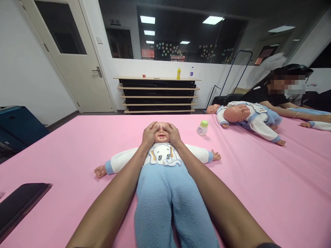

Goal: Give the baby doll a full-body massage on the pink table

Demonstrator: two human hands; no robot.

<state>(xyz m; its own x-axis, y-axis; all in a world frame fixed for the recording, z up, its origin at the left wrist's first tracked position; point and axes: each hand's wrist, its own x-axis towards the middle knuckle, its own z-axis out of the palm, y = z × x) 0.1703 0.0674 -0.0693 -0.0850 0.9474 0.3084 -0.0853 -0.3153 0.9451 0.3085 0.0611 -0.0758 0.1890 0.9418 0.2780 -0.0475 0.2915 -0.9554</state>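
A baby doll [161,193] lies on its back on a pink sheet [77,148], its arms spread and its feet cut off by the lower frame edge. It wears light blue trousers and a white top with an elephant on the chest. My left hand [150,133] is cupped around one side of the doll's head, and my right hand [172,133] clasps the other side. Both thumbs rest across the brow and eye area, leaving the nose and mouth visible between them. To the right of the head stands a small white bottle with a green cap [202,128].
A black phone-like slab [23,203] lies at the near left. Two more dolls [254,115] in similar clothes lie at the right, close to another person's arm [289,111]. Behind the sheet are stacked boards [157,89] holding two bottles; a blue case [20,125] stands left.
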